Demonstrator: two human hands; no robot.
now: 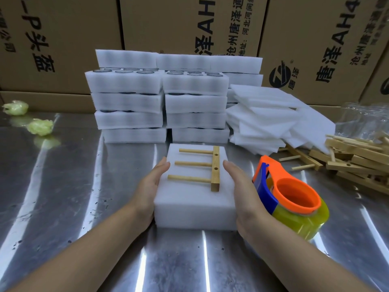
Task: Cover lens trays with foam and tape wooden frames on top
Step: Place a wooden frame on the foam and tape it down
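Steel table [63, 186] bears foam-covered tray [189, 199], its contents hidden.

The shiny scratched steel bench [63, 186] mirrors light. The white matt foam block [189, 199] looks soft; the pale bare-wood pegged frame [215, 168] is unvarnished. The glossy orange-and-blue plastic tape dispenser [294, 194] carries translucent yellowish tape. Brown cardboard cartons [168, 22] look matt.
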